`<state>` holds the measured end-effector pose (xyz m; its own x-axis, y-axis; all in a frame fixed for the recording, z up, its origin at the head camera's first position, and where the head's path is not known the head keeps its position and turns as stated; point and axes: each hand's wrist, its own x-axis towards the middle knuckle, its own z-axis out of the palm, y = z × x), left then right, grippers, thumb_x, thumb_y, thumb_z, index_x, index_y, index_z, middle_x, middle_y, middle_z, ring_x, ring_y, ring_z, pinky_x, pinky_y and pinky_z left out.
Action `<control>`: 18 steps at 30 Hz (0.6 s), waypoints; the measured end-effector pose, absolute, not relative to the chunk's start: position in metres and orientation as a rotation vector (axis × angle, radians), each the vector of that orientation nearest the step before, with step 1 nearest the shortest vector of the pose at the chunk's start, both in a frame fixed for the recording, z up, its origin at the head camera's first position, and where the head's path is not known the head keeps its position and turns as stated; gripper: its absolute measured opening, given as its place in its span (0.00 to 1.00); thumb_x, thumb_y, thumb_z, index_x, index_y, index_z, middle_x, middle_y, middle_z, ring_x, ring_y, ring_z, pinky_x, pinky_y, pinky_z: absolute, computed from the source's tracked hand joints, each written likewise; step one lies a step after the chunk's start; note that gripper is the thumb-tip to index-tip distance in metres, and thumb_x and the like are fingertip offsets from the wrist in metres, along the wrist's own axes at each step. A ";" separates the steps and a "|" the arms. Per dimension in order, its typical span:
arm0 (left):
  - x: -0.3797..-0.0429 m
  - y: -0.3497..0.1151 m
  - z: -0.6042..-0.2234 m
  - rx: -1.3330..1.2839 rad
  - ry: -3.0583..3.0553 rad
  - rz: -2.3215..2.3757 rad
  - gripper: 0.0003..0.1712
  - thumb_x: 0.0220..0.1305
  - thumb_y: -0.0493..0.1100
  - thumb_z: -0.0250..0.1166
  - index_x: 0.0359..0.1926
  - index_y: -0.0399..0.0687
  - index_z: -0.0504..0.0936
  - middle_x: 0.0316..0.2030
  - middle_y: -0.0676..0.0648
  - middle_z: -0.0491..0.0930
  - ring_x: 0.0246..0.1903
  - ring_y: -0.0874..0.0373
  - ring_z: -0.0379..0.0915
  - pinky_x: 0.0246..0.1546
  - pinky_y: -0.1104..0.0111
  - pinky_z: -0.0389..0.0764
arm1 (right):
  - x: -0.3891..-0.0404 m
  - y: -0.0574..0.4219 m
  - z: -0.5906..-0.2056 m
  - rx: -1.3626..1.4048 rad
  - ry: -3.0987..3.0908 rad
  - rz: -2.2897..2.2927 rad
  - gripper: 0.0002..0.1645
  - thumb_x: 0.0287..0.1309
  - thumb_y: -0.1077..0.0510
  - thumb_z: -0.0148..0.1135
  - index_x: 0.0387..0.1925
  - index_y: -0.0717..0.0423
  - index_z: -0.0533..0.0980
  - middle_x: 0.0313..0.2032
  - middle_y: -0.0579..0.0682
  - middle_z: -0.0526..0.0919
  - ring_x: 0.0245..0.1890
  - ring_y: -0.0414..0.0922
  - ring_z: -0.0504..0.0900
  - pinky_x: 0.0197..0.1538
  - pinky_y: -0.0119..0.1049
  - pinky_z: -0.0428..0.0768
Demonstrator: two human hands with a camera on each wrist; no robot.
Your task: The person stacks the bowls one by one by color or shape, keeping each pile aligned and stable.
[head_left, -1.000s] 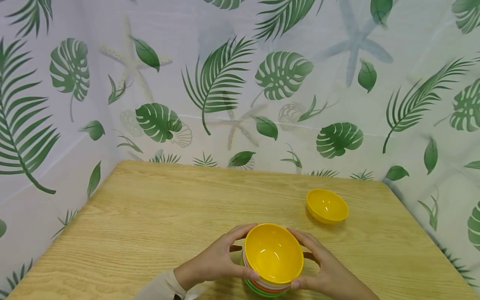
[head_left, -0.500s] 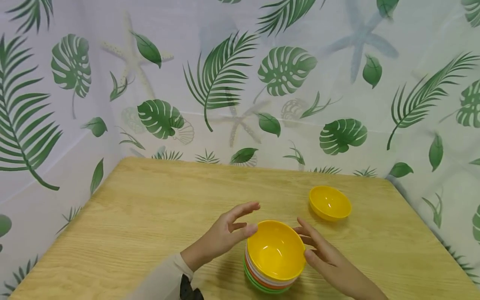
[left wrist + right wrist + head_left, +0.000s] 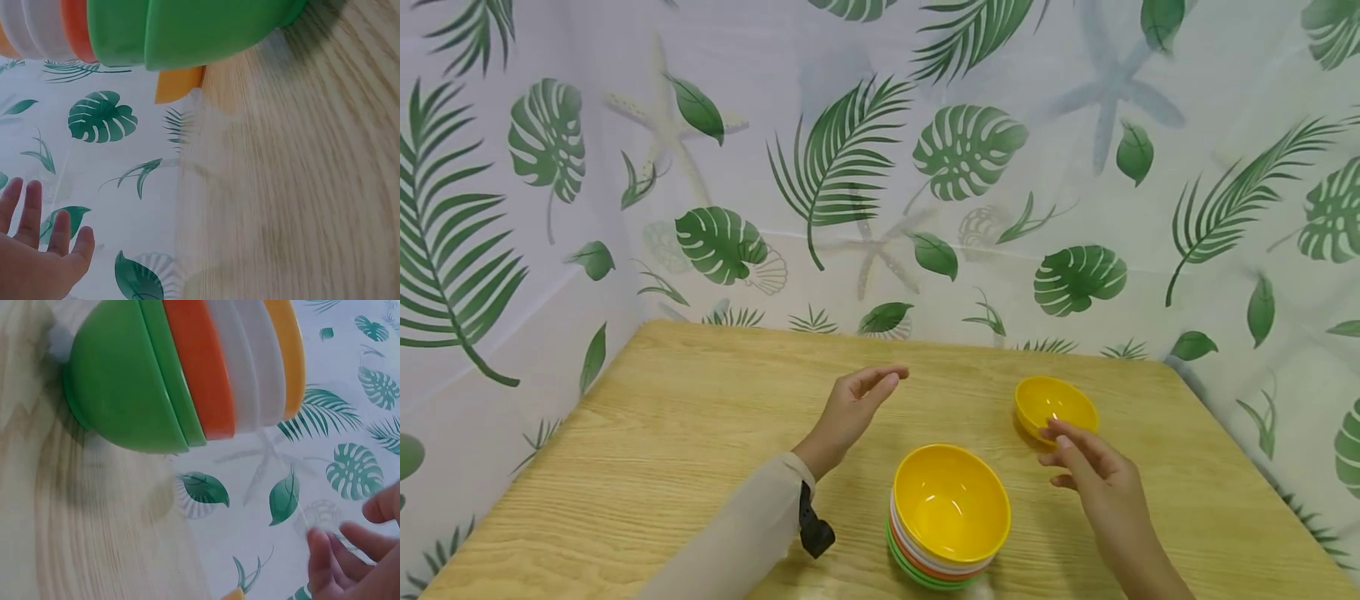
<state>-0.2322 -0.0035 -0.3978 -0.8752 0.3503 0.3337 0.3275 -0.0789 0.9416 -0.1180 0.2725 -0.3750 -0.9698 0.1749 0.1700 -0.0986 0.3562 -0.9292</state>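
A stack of nested bowls stands on the table near its front. Its top bowl is yellow (image 3: 951, 508); under it come white bowls (image 3: 265, 369), an orange bowl (image 3: 200, 369) and green bowls (image 3: 119, 381) at the base. A separate yellow bowl (image 3: 1047, 402) sits farther back on the right. My left hand (image 3: 850, 414) hovers left of and beyond the stack, holding nothing, its fingers loosely extended. In front of the separate bowl is my right hand (image 3: 1105, 475), its fingertips overlapping the near rim in the head view. In the right wrist view they appear apart from it.
The wooden table (image 3: 737, 400) spreads wide to the left. A leaf-printed cloth (image 3: 865, 167) hangs behind it and at both sides. A black strap (image 3: 814, 525) is on the left wrist over a light sleeve (image 3: 737, 525).
Both hands have let go of the stack. The left hand has moved up and away to the left, the right hand rightward toward the separate yellow bowl. The stack stays in place.
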 end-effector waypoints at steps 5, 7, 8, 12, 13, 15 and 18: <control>-0.224 0.000 -0.381 0.722 2.104 2.145 0.22 0.72 0.46 0.49 0.58 0.37 0.73 0.57 0.41 0.71 0.58 0.52 0.64 0.57 0.60 0.66 | -0.133 0.286 -0.371 -0.367 -2.155 1.778 0.29 0.68 0.46 0.46 0.65 0.55 0.62 0.60 0.44 0.64 0.52 0.38 0.66 0.44 0.22 0.73; -0.218 0.001 -0.373 0.703 2.104 2.130 0.22 0.73 0.44 0.47 0.59 0.35 0.71 0.58 0.40 0.70 0.59 0.49 0.62 0.56 0.59 0.66 | -0.139 0.293 -0.372 -0.493 -2.073 1.856 0.30 0.69 0.46 0.44 0.68 0.51 0.58 0.59 0.43 0.61 0.52 0.38 0.62 0.46 0.22 0.70; -0.215 0.001 -0.370 0.694 2.103 2.122 0.22 0.73 0.43 0.47 0.59 0.34 0.71 0.58 0.40 0.70 0.59 0.49 0.62 0.56 0.59 0.66 | -0.143 0.297 -0.373 -0.554 -2.041 1.893 0.31 0.69 0.46 0.43 0.70 0.48 0.55 0.58 0.41 0.60 0.52 0.38 0.60 0.47 0.23 0.69; -0.213 0.003 -0.372 0.679 2.078 2.116 0.22 0.73 0.44 0.47 0.59 0.35 0.71 0.58 0.41 0.71 0.59 0.49 0.61 0.57 0.55 0.65 | -0.154 0.312 -0.383 -0.733 -1.924 2.095 0.34 0.70 0.44 0.39 0.73 0.39 0.44 0.62 0.40 0.51 0.52 0.42 0.53 0.53 0.32 0.66; -0.213 0.003 -0.373 0.673 2.076 2.114 0.22 0.73 0.44 0.47 0.59 0.35 0.71 0.57 0.41 0.71 0.59 0.49 0.62 0.57 0.54 0.64 | -0.158 0.316 -0.385 -0.750 -1.889 2.171 0.36 0.69 0.44 0.39 0.73 0.37 0.40 0.66 0.41 0.45 0.55 0.43 0.51 0.55 0.33 0.65; -0.213 0.003 -0.375 0.660 2.071 2.113 0.22 0.73 0.44 0.47 0.59 0.35 0.71 0.57 0.41 0.71 0.59 0.50 0.62 0.58 0.53 0.64 | -0.164 0.323 -0.391 -0.781 -1.812 2.325 0.38 0.69 0.43 0.37 0.72 0.32 0.32 0.70 0.42 0.32 0.61 0.49 0.48 0.60 0.37 0.63; -0.212 0.003 -0.377 0.642 2.076 2.102 0.22 0.73 0.45 0.47 0.60 0.36 0.71 0.57 0.41 0.71 0.58 0.50 0.63 0.58 0.52 0.64 | -0.175 0.331 -0.399 -0.863 -1.669 2.548 0.41 0.68 0.40 0.36 0.70 0.30 0.24 0.69 0.43 0.21 0.65 0.53 0.47 0.59 0.41 0.65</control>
